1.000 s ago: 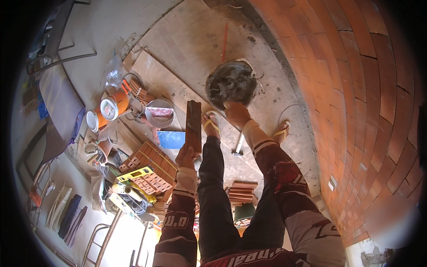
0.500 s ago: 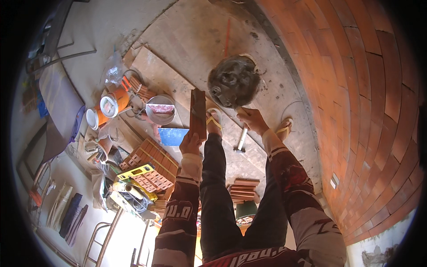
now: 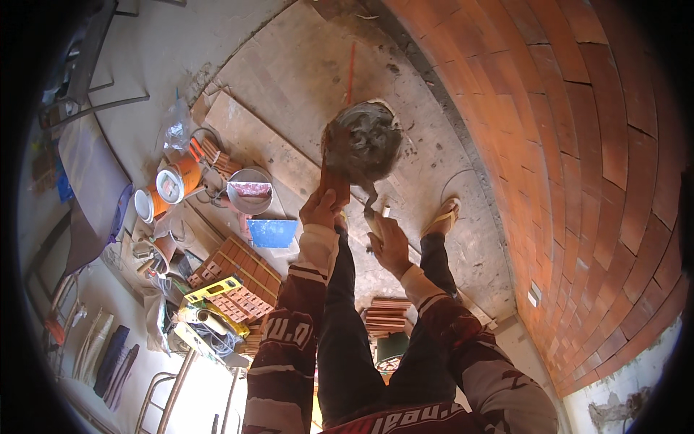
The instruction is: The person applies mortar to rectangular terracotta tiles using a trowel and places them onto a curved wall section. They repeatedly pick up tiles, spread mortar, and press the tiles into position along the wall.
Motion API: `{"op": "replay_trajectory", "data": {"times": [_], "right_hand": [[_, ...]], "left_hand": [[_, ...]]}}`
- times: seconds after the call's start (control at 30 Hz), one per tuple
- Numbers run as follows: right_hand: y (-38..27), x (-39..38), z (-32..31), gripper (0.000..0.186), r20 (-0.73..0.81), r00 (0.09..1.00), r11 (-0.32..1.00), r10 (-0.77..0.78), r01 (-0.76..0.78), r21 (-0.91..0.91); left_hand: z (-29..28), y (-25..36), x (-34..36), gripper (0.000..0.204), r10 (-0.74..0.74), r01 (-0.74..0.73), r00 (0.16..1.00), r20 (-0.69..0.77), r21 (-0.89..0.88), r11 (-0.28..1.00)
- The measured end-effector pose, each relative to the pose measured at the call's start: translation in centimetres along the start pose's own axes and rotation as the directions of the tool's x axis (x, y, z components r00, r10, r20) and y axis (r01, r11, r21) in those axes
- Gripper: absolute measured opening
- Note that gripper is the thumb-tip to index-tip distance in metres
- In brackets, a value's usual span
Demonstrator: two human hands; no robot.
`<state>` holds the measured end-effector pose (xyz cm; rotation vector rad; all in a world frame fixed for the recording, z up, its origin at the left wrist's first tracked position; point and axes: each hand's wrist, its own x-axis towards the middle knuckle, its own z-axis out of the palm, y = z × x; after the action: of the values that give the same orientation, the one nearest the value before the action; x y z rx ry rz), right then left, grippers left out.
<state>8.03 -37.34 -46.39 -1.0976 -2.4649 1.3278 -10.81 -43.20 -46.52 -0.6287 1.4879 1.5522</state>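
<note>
My left hand (image 3: 319, 208) is closed around the near end of a thin reddish brick (image 3: 335, 182), whose far end reaches over the left edge of a heap of wet grey mortar (image 3: 369, 134). In my right hand (image 3: 390, 246) is a trowel (image 3: 371, 218), gripped by its pale handle. Its dark neck runs forward to the mortar, just right of the brick. Mortar hides or coats the blade, so its outline cannot be made out. A hammer (image 3: 386, 210) lies on the floor, mostly hidden behind my right hand.
A brick-faced wall (image 3: 578, 181) rises on the right. At left stand orange buckets (image 3: 171, 186), a round metal pan (image 3: 250, 189), a blue board (image 3: 273, 233) and stacked bricks (image 3: 242, 271) with a yellow spirit level (image 3: 214, 289). More thin bricks (image 3: 387, 318) lie between my legs.
The brick, upright and apart from the mortar before, has tipped forward to the heap's left edge. My right hand has come left and nearer, bringing the trowel beside the brick. The view has shifted slightly.
</note>
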Motion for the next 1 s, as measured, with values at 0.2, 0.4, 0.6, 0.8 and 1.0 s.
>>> {"op": "replay_trajectory", "data": {"times": [0.2, 0.4, 0.6, 0.8, 1.0], "right_hand": [[0.7, -3.5, -1.2, 0.049, 0.102, 0.995, 0.998, 0.004, 0.003, -0.064], [2.1, -3.6, -4.3, 0.049, 0.114, 0.993, 1.000, 0.018, -0.019, 0.005], [5.4, 7.0, -1.8, 0.042, 0.239, 0.888, 0.852, 0.393, -0.254, -0.457], [8.2, 14.3, 0.7, 0.027, 0.390, 0.878, 0.834, 0.279, -0.021, -0.551], [6.0, 16.4, 2.8, 0.025, 0.478, 0.814, 0.832, 0.329, -0.010, -0.555]], "left_hand": [[-0.9, 0.7, 1.2, 0.031, -0.021, 0.026, 0.998, -0.055, 0.098, 0.995], [-6.1, 0.6, 1.6, 0.032, -0.011, 0.014, 0.999, -0.031, 0.118, 0.993], [-9.4, -0.5, -0.3, 0.031, -0.009, 0.024, 0.994, -0.111, 0.128, 0.991], [-11.1, -1.4, -2.2, 0.028, -0.078, 0.078, 0.994, -0.082, -0.007, 0.997], [-13.4, -2.3, -4.5, 0.029, -0.078, 0.075, 0.988, -0.135, -0.024, 0.997]]}}
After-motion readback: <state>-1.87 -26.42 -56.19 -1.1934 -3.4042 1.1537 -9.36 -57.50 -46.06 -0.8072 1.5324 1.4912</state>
